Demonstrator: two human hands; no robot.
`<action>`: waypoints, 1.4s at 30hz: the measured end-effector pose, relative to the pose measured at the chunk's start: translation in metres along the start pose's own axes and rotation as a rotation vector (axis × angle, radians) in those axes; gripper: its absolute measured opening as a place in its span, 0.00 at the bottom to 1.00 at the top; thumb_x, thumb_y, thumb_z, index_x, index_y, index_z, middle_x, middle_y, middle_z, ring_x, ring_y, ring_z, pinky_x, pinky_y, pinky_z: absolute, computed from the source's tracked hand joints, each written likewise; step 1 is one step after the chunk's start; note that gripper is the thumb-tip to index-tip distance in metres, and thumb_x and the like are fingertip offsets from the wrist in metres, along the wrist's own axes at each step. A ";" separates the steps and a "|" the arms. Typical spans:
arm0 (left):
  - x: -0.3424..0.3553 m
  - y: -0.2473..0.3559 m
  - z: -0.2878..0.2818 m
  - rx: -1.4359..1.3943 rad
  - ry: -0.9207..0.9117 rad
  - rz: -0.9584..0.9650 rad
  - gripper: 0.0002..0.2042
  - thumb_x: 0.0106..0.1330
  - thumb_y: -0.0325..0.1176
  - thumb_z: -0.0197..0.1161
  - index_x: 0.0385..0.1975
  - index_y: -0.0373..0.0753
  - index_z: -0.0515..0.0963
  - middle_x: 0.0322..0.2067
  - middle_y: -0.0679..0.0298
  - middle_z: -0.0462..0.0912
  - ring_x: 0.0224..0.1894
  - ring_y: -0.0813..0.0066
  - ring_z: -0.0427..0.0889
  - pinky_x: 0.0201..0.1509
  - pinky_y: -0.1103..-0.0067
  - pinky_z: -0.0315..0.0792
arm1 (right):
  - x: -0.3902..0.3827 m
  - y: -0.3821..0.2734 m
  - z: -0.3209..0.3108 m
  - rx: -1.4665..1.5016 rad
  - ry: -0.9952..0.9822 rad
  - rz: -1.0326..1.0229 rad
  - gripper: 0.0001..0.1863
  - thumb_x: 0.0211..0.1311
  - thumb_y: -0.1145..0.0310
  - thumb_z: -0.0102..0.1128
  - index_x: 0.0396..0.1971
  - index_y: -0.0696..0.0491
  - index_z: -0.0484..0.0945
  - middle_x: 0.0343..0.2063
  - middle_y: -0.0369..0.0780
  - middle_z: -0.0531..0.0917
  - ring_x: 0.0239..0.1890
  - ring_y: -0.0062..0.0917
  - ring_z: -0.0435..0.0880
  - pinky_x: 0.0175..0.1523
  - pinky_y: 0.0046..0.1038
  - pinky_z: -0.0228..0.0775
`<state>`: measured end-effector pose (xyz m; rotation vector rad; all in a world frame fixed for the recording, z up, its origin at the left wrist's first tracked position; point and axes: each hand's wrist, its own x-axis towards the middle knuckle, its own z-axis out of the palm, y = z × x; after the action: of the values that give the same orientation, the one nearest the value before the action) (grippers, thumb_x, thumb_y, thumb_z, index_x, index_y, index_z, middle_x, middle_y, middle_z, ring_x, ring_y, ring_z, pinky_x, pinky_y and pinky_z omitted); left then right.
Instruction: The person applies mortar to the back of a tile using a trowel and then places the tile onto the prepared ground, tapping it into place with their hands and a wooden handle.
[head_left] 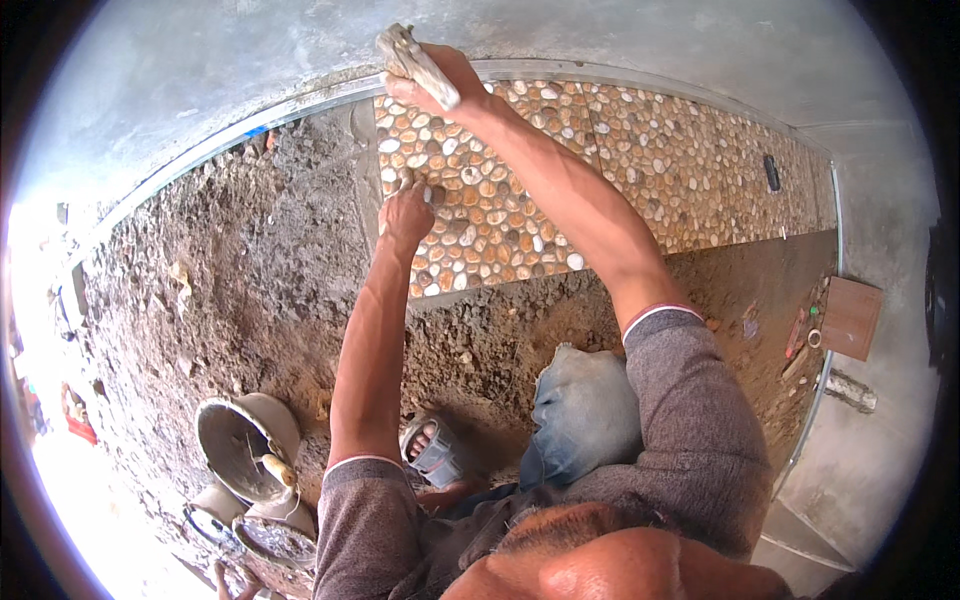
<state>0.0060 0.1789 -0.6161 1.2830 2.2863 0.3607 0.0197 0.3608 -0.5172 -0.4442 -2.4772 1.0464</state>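
My right hand (pixel 455 78) is raised over the far edge of the pebble-patterned tiles (pixel 640 170), near the wall. It grips a worn, pale piece of wood (pixel 418 66) held at a slant, crusted at one end. Lower down, my left hand (pixel 405 213) rests on the left end tile, close to its left edge. Its fingers are mostly curled, with one reaching forward. A small grey-brown shape shows beside them, too unclear to name. Left of that tile lies rough grey mortar (pixel 352 190).
A dark small block (pixel 771 172) lies on the tiles at the right. Buckets (pixel 270 425) stand at the lower left. A brown square tile (pixel 851 318) leans by the right wall. My sandalled foot (pixel 432 450) and bent knee (pixel 585 405) are on the dirt side.
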 end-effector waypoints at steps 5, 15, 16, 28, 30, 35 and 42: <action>0.000 -0.001 0.005 0.022 0.040 0.005 0.23 0.55 0.28 0.49 0.54 0.39 0.68 0.61 0.52 0.60 0.54 0.53 0.71 0.55 0.68 0.68 | 0.000 0.002 0.002 -0.166 0.105 -0.131 0.12 0.55 0.57 0.53 0.32 0.50 0.75 0.24 0.42 0.79 0.27 0.33 0.80 0.32 0.35 0.72; 0.004 -0.003 0.003 0.015 -0.061 -0.002 0.24 0.56 0.29 0.48 0.56 0.41 0.66 0.62 0.54 0.58 0.54 0.56 0.71 0.55 0.68 0.68 | 0.007 -0.014 -0.007 0.014 -0.013 0.126 0.17 0.51 0.55 0.58 0.33 0.53 0.75 0.28 0.43 0.81 0.31 0.34 0.81 0.35 0.34 0.72; 0.003 -0.002 0.003 0.007 -0.030 -0.029 0.22 0.58 0.32 0.49 0.55 0.42 0.68 0.60 0.54 0.61 0.53 0.58 0.72 0.54 0.68 0.68 | 0.007 -0.014 -0.005 0.086 0.015 0.094 0.18 0.49 0.55 0.61 0.33 0.54 0.75 0.26 0.42 0.81 0.29 0.32 0.81 0.35 0.31 0.73; 0.002 -0.008 0.014 -0.008 0.131 0.019 0.21 0.56 0.30 0.49 0.52 0.38 0.69 0.60 0.48 0.60 0.50 0.52 0.74 0.52 0.67 0.70 | 0.012 -0.015 0.020 0.084 0.040 0.032 0.20 0.52 0.56 0.62 0.42 0.52 0.77 0.33 0.43 0.82 0.33 0.29 0.81 0.38 0.31 0.73; 0.002 -0.009 0.015 0.026 0.161 0.066 0.23 0.54 0.29 0.51 0.53 0.39 0.68 0.60 0.48 0.60 0.49 0.53 0.75 0.52 0.66 0.70 | 0.015 -0.018 0.022 -0.086 0.058 0.103 0.17 0.50 0.59 0.63 0.35 0.56 0.77 0.26 0.42 0.81 0.27 0.29 0.81 0.33 0.30 0.74; 0.001 -0.011 0.015 -0.016 0.083 -0.003 0.23 0.55 0.30 0.51 0.54 0.43 0.68 0.54 0.50 0.69 0.48 0.54 0.76 0.50 0.66 0.70 | 0.005 -0.018 0.022 0.191 0.018 0.014 0.16 0.50 0.57 0.62 0.34 0.53 0.78 0.28 0.41 0.82 0.30 0.29 0.81 0.36 0.29 0.73; 0.003 -0.013 0.016 -0.045 0.044 -0.009 0.22 0.53 0.28 0.49 0.51 0.45 0.71 0.44 0.53 0.78 0.47 0.55 0.77 0.51 0.66 0.70 | -0.024 -0.019 0.008 0.265 -0.064 0.035 0.18 0.49 0.53 0.62 0.34 0.51 0.76 0.28 0.41 0.82 0.29 0.34 0.82 0.35 0.33 0.74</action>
<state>0.0035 0.1742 -0.6361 1.2544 2.3060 0.4394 0.0340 0.3326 -0.5141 -0.3770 -2.3460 1.4001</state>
